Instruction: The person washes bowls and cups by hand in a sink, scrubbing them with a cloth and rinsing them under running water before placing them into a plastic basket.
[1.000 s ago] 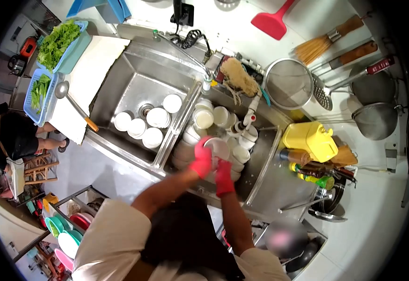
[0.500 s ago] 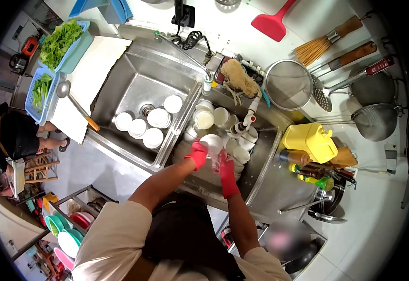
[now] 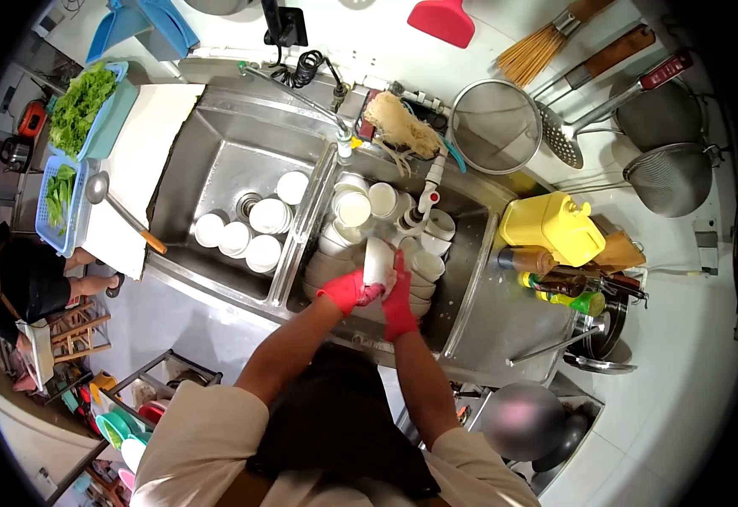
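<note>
A white bowl is tilted on its side above the right basin, between my two red-gloved hands. My left hand grips its lower left side with the fingers closed. Against its right side is my right hand, also closed on it, with the fingers pointing up along the wall. Around and beneath them, several white bowls stand in stacks in the right basin. More white bowls sit in groups near the drain of the left basin.
A faucet reaches over the divider between the basins. To the right stand a yellow jug and bottles. Strainers hang on the wall. A ladle lies on the white board at left, beside baskets of greens. Another person sits far left.
The bowl has turned from facing upward to lying on its side, and both hands have shifted around it. The whole view has moved slightly.
</note>
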A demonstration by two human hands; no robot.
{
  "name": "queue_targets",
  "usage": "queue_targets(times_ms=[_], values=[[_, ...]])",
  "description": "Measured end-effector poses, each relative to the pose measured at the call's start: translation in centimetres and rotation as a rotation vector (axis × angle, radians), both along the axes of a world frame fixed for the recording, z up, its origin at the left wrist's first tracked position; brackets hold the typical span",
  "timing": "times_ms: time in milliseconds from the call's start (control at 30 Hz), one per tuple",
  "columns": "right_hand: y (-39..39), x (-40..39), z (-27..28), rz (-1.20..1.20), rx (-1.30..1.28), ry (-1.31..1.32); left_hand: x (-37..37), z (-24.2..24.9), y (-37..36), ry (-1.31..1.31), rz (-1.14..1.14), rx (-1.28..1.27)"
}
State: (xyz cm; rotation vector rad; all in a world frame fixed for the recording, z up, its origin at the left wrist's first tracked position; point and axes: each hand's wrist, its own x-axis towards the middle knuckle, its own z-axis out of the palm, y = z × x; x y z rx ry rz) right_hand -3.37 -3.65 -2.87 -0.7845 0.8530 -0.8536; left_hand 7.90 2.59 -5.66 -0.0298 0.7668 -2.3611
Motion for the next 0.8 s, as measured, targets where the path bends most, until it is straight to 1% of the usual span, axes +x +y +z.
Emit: queue_targets(times_ms=[33, 100, 133, 167, 200, 233, 300, 333, 367, 433, 467, 500, 533, 567, 600, 633, 667, 700, 733, 800], values=[[1.0, -0.1, 0.5, -0.059, -0.056, 0.169, -0.6, -1.9, -0.6, -0.072, 0.130, 0.062], [2.1, 0.0, 0.4, -0.130, -0.087, 0.257, -2.0, -5.4, -0.8, 0.112, 0.422, -0.062], [2.7, 0.1, 0.3, -0.165, -0.100, 0.302, -1.7, -5.1, -0.9, -0.078, 0.496, -0.050], [3.1, 0.1, 1.5, -0.149, -0.030, 0.403, -1.3, -3.6, -0.9, -0.466, 0.480, -0.022], [3.4, -0.2, 2.6, -0.135, 0.044, 0.507, -0.8, -2.2, -0.5, -0.927, 0.326, -0.025], [3.3, -0.8, 3.6, -0.137, 0.045, 0.515, -0.5, -0.3, -0.2, -1.255, 0.128, -0.007], [2.6, -1.1, 4.9, -0.005, 0.068, 0.442, 0.3, 1.4, 0.1, -1.586, -0.061, -0.099], [2.9, -0.6, 5.1, -0.008, 0.071, 0.439, 0.7, 1.9, 0.3, -1.716, -0.152, -0.161], [3.3, 0.0, 5.2, -0.090, 0.054, 0.279, 0.8, 2.4, 0.6, -1.803, -0.238, -0.246], [2.3, 1.2, 5.7, -0.171, 0.026, 0.115, 1.0, 3.5, 1.2, -1.896, -0.357, -0.419], [1.4, 1.9, 6.6, -0.098, -0.490, 0.488, 0.9, 4.2, 1.7, -1.878, -0.380, -0.515], [0.1, 3.1, 7.3, -0.016, -1.011, 0.850, 1.1, 4.9, 2.3, -1.791, -0.359, -0.625], [-1.2, 3.2, 7.6, -0.019, -1.000, 0.850, 1.3, 5.4, 2.7, -1.661, -0.312, -0.726], [-2.6, 2.3, 7.7, 0.316, -0.654, 0.655, 1.5, 5.4, 3.1, -1.441, -0.245, -0.775], [-4.5, 1.6, 7.0, 0.553, -0.864, 0.531, 1.3, 3.1, 3.6, -1.072, -0.057, -0.660], [-6.4, 0.9, 6.2, 0.783, -1.036, 0.346, 1.5, 2.9, 2.4, -0.923, -0.157, -0.641], [-5.5, 0.7, 4.4, 0.771, -1.043, 0.349, 1.8, 2.8, 1.2, -0.785, -0.264, -0.619], [-2.9, 0.1, 2.0, 0.554, -0.349, -0.050, 0.7, 3.3, 0.5, -0.939, -0.050, -0.618], [-1.5, -0.1, -1.2, 0.474, -0.105, -0.075, -0.3, 3.8, -0.5, -1.086, 0.177, -0.611], [1.2, -0.7, -7.7, 0.183, 0.374, -0.169, -1.6, 2.4, -0.5, -1.222, 0.420, -0.575]])
